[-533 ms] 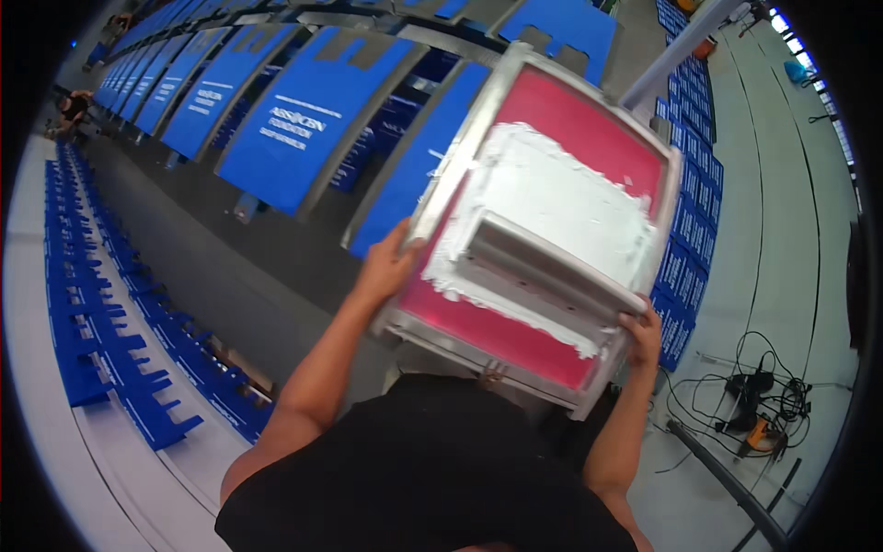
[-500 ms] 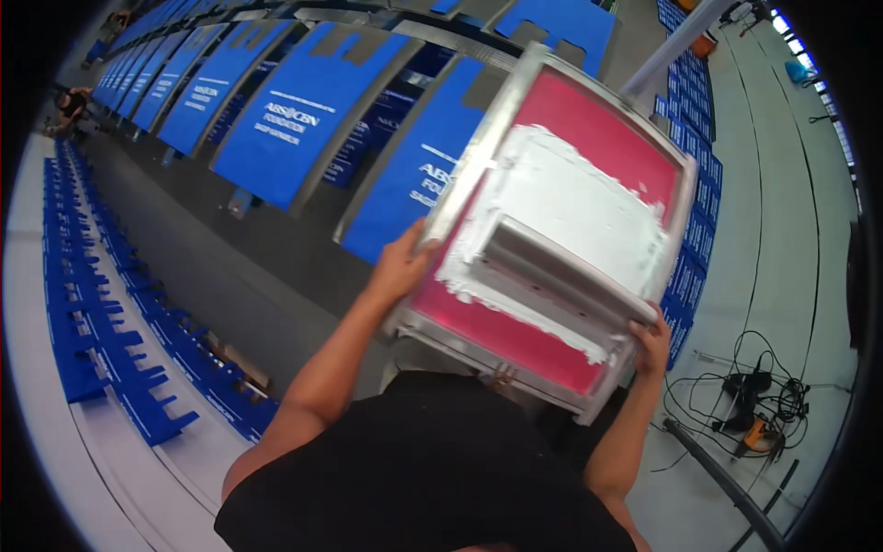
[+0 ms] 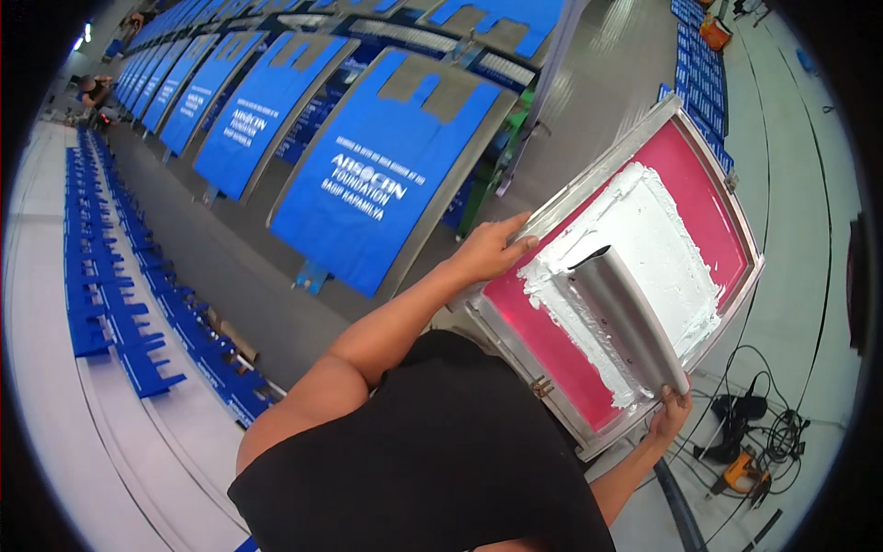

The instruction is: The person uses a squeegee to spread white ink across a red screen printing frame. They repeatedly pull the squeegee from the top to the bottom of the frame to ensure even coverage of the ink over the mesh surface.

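Closest to the body, tilted and held just beyond a black top (image 3: 441, 442), is an aluminium screen-printing frame (image 3: 602, 172) with red mesh (image 3: 529, 317). The left hand (image 3: 492, 250) grasps its left rail. The right hand (image 3: 671, 414) grips the opposite edge with its thumb against the end of a metal squeegee (image 3: 630, 322); its other fingers are mostly hidden, so I cannot tell whether it clamps the squeegee too. The squeegee lies across thick white ink (image 3: 644, 230) on the mesh. The step in hand looks like handling the loaded screen away from the boards; moving it calls for a firm two-handed hold and a tilt that stops the squeegee sliding.

Beyond, a printed blue bag panel (image 3: 359, 248) lies on a grey printing board (image 3: 497, 101), with more in a row behind. To the right, cables (image 3: 786, 437) and an orange-and-black power tool (image 3: 739, 474) lie on the floor.
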### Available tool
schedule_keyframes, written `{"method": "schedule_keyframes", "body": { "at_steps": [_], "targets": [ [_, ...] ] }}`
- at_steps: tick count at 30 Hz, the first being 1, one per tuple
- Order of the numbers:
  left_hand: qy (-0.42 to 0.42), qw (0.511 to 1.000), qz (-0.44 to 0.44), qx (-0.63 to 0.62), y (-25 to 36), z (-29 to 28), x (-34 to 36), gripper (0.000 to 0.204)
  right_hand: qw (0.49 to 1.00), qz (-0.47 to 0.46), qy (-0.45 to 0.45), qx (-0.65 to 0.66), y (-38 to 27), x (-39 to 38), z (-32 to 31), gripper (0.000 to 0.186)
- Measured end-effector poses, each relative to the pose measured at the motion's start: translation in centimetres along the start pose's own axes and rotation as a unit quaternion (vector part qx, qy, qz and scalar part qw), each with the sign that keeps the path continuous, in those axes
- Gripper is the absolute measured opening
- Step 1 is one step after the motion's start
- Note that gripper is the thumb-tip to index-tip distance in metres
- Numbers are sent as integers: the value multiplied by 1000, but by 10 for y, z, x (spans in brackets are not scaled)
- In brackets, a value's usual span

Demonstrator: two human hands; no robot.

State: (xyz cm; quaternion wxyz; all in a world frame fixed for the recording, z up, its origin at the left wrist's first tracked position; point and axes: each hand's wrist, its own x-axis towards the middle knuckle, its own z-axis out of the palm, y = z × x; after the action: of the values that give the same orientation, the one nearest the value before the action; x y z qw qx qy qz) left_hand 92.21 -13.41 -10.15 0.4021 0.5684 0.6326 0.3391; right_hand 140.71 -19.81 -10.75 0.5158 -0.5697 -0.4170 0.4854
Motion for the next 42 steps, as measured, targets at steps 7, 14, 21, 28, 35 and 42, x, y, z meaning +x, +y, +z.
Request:
{"method": "schedule_keyframes", "body": {
  "at_steps": [7, 14, 21, 28, 35, 42],
  "targets": [
    [76, 994, 76, -11, 22, 8, 171, 57, 999, -43, -19, -13, -33, 185, 21, 56],
    [70, 994, 86, -2, 117, 2, 389, 62, 998, -53, 28, -30, -148, 379, 45, 58],
    [80, 996, 32, -28, 162, -15, 586, 53, 999, -43, -3, -21, -183, 612, 89, 63],
    [193, 978, -43, -72, 134, -27, 719, 57, 989, -39, -116, -79, -233, 844, 174, 58],
    [280, 945, -131, -105, 90, -111, 801, 58, 957, -65, -256, -119, -232, 1010, 339, 47],
    [391, 910, -111, -80, 1, -102, 908, 59, 947, -30, -310, -83, -187, 1156, 451, 45]
  ]
}}
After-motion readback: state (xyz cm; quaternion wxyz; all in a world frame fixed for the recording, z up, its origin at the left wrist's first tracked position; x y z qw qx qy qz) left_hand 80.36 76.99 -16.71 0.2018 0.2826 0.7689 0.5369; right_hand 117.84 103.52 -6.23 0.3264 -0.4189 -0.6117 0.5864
